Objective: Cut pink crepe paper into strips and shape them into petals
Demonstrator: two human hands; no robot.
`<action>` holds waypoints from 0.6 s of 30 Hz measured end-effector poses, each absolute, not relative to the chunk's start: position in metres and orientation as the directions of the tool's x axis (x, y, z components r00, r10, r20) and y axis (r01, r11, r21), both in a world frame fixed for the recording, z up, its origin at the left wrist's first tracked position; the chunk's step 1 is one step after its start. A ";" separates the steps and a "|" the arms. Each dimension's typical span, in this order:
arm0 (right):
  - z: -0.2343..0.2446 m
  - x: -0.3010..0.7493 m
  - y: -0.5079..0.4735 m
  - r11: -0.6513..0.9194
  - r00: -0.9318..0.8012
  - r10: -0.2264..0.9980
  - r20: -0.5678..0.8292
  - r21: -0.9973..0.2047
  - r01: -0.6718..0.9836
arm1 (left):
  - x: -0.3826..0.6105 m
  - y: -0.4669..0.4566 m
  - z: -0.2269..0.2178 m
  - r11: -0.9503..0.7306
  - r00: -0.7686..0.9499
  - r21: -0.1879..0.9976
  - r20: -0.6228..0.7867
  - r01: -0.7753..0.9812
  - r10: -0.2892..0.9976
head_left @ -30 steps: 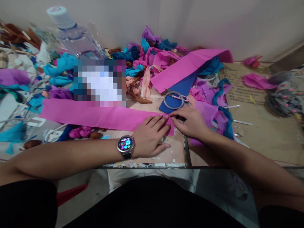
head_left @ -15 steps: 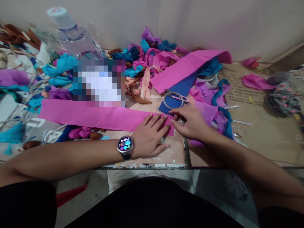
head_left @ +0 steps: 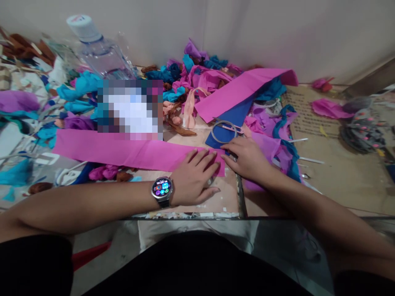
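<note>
My left hand, with a watch on the wrist, lies flat with fingers stretched out on the right end of a long pink paper strip that runs across the table. My right hand rests just right of that end, fingers curled down at the strip's corner; whether it pinches the paper is hidden. Just beyond its fingertips lie scissors with grey loop handles on a blue paper sheet.
A second pink strip lies diagonally behind. Crumpled pink, purple and teal paper scraps pile up against the wall. A clear plastic bottle stands at the back left. Printed cardboard covers the right side.
My right hand has edged a little away from me toward the scissors. The left hand stays flat on the strip.
</note>
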State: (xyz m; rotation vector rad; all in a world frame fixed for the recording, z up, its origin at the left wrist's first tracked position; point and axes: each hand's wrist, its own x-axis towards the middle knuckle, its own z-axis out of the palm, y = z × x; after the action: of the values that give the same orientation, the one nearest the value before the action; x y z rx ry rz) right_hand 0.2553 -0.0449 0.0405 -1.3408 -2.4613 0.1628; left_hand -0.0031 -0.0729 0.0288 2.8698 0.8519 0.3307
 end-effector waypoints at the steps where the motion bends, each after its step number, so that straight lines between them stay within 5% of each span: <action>1: 0.040 0.256 -0.044 0.551 -0.501 0.833 0.235 -0.260 0.793 | -0.003 -0.073 0.029 -0.832 0.817 0.187 0.172 0.522 0.551; 18: 0.036 0.254 -0.041 0.661 -0.580 0.749 0.319 -0.318 0.679 | -0.002 -0.073 0.031 -0.830 0.823 0.191 0.136 0.524 0.551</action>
State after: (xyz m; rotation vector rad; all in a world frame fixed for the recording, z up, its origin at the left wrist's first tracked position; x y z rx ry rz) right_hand 0.2536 -0.0414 0.0360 -1.1176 -2.4519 0.2230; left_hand -0.0025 -0.0727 0.0312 2.8597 0.8481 0.2787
